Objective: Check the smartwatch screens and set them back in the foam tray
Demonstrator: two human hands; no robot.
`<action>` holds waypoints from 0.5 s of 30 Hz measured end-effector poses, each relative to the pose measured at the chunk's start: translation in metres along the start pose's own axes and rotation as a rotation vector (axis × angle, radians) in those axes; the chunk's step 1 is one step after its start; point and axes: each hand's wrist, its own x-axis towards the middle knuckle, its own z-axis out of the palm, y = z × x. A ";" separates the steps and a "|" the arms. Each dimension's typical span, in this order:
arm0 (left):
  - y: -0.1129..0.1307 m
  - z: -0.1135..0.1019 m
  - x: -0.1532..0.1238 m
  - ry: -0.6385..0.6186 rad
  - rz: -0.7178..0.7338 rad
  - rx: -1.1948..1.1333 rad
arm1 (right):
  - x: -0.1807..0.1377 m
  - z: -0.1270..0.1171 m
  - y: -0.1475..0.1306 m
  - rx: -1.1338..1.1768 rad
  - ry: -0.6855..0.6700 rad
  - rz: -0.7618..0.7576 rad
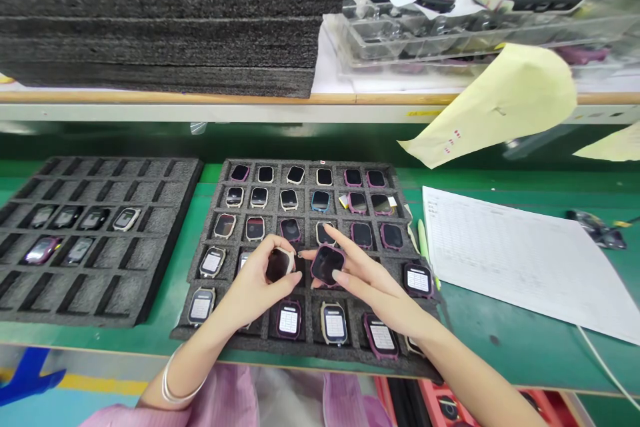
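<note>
My left hand (257, 283) is closed around a cream-framed watch body (279, 264) with a dark screen, held just above the middle foam tray (210, 240). My right hand (367, 277) pinches a purple-framed watch body (327, 263) between thumb and fingers, right beside the other one. Both hands hover over the tray's lower middle rows. The tray's pockets hold several watch bodies, some with dark screens, some showing white lit screens. A few pockets are hidden under my hands.
A second foam tray (150, 240) on the left holds several watch bodies, with many pockets bare. A printed sheet (515, 253) lies right, a green pen (423, 240) at its edge. Stacked black foam (165, 13) and clear plastic trays (450, 27) sit on the shelf; yellow paper (505, 103) hangs down.
</note>
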 end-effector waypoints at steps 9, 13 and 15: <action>0.005 0.000 -0.001 0.029 0.036 0.050 | 0.007 -0.003 0.002 0.093 -0.040 -0.115; 0.007 -0.001 -0.002 -0.010 0.040 0.092 | 0.005 -0.006 0.001 0.064 -0.048 -0.076; 0.007 0.000 -0.002 -0.005 0.043 0.093 | 0.004 -0.007 0.000 0.044 -0.049 -0.070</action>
